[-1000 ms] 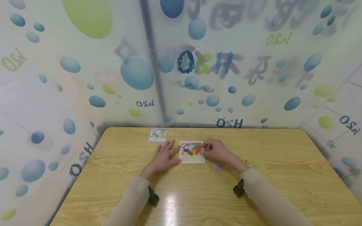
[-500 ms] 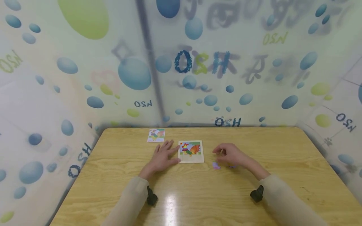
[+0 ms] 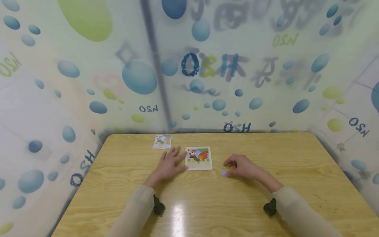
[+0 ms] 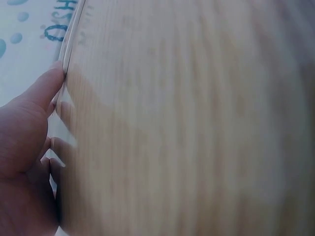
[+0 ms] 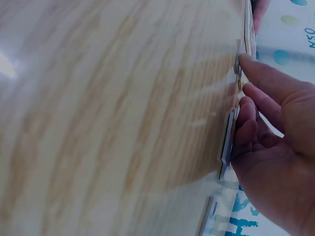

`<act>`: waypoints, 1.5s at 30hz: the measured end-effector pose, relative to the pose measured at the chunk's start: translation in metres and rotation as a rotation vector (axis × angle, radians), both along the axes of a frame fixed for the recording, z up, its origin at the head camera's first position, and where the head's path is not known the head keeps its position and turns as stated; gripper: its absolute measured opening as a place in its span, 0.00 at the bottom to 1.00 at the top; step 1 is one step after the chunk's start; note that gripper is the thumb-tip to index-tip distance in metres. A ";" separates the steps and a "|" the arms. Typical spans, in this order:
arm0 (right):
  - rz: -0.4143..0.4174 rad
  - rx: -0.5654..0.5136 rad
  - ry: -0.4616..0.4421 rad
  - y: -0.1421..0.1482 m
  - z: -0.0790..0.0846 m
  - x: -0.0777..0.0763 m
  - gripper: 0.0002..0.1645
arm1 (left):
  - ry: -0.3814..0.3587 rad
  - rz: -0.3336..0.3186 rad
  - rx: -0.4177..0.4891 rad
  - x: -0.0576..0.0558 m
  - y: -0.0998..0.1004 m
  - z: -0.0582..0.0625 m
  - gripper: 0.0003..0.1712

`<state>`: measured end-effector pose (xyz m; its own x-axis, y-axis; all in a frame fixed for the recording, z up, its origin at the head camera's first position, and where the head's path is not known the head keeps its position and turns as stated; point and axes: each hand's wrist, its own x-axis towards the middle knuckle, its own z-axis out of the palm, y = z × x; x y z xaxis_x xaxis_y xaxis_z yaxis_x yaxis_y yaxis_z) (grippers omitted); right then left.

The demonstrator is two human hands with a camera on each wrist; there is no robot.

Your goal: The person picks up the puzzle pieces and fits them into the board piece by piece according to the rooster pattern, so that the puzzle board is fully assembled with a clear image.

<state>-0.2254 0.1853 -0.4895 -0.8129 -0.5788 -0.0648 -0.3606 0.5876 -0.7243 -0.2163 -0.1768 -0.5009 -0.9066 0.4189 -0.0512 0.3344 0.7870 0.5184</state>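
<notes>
A wooden puzzle board (image 3: 199,167) with a rooster picture lies mid-table in the head view; a strip along its near side is bare wood. My left hand (image 3: 169,167) rests flat to its left, fingers spread, thumb and index finger touching the board's left edge. My right hand (image 3: 242,168) is low over the table to the right, curled, with a small yellow puzzle piece (image 3: 227,168) between thumb and index finger. A purple puzzle piece (image 3: 224,172) lies just by the thumb. In the right wrist view, another flat piece (image 5: 227,142) lies beneath the curled fingers.
A rooster picture card (image 3: 162,142) lies at the back left of the wooden table (image 3: 189,204). Another thin piece (image 5: 207,216) shows low in the right wrist view. A patterned wall sheet (image 3: 251,82) stands behind the table.
My right hand has left the board's right edge, moved right, then down to the loose pieces. A yellow piece now shows between its fingers. The left hand has stayed at the board.
</notes>
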 end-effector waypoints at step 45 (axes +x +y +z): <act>-0.109 -0.215 -0.010 -0.079 0.012 -0.009 0.06 | 0.013 -0.001 -0.007 0.002 -0.001 0.000 0.38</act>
